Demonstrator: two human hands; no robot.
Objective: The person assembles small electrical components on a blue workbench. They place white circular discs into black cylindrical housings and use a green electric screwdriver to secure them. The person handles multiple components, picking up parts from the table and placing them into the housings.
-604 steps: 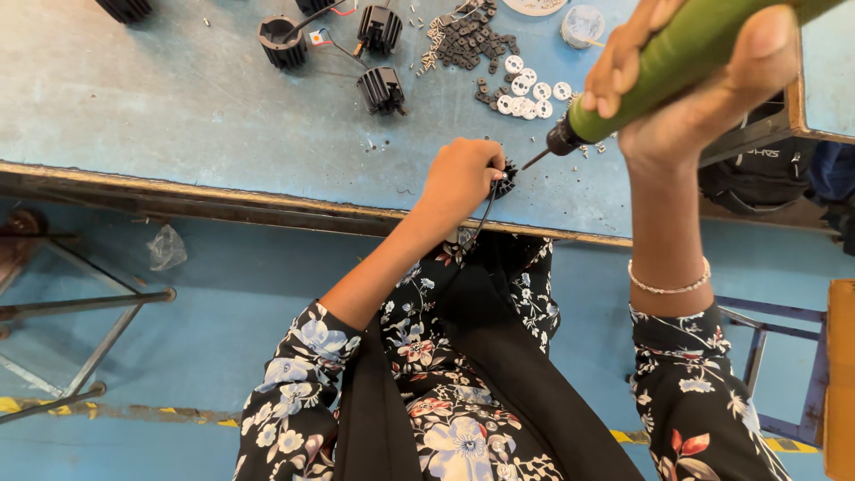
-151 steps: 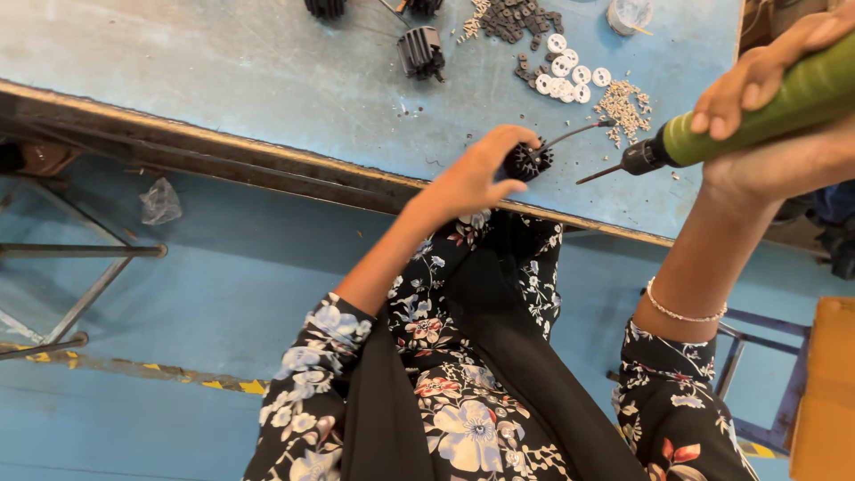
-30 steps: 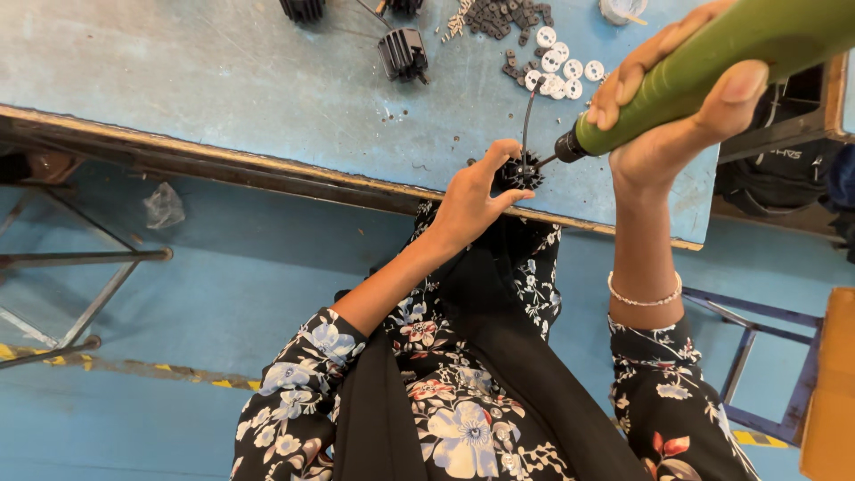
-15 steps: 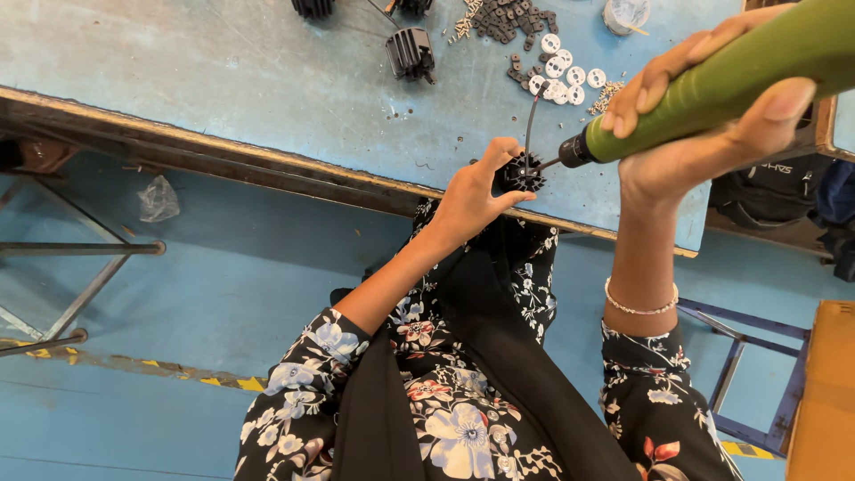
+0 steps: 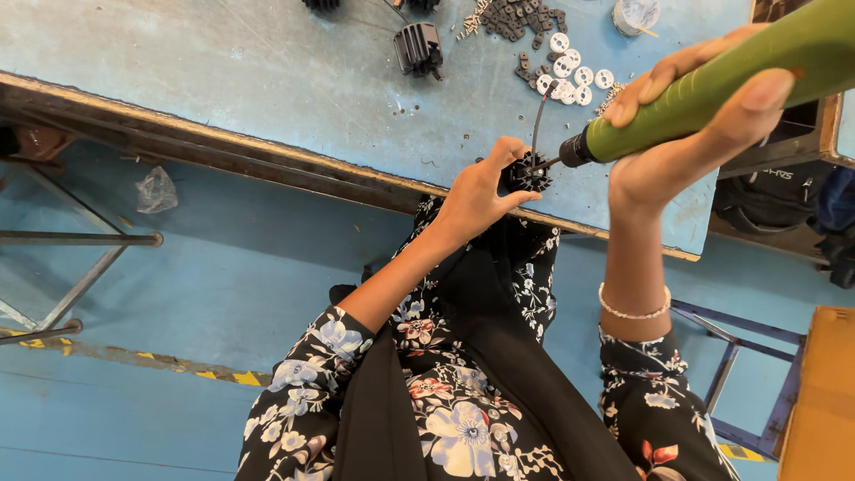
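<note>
At the far left, under the table edge, a crumpled clear plastic bag (image 5: 157,189) lies on the blue floor beside a grey metal frame (image 5: 80,239). Above it runs the worn blue-painted worktable (image 5: 267,80) with its rusted front lip. A black finned housing with a wire (image 5: 418,48) sits alone near the top, well apart from the hands. The left hand (image 5: 476,191) is closed around a small black finned round part (image 5: 525,171), thumb and fingers pinching it just above the table's front edge, seemingly to steady it and keep it from turning against the tool; a thin dark wire rises from it. To the right, the tip of a green cylindrical powered screwdriver with a black nose (image 5: 704,89) meets that part from the side, held at a slant so the bit lines up with it. The right hand (image 5: 690,134) wraps the green barrel fully, thumb lying over the top, a beaded bracelet (image 5: 634,312) on the wrist. Behind the hands, loose on the table, lie a heap of small dark grey pieces (image 5: 521,16) and a cluster of white round washers (image 5: 570,73). A small clear plastic cup (image 5: 634,14) stands at the top edge; what it holds I cannot tell. A yellow-brown cardboard box (image 5: 819,392) shows at the lower right, its inside out of view.
</note>
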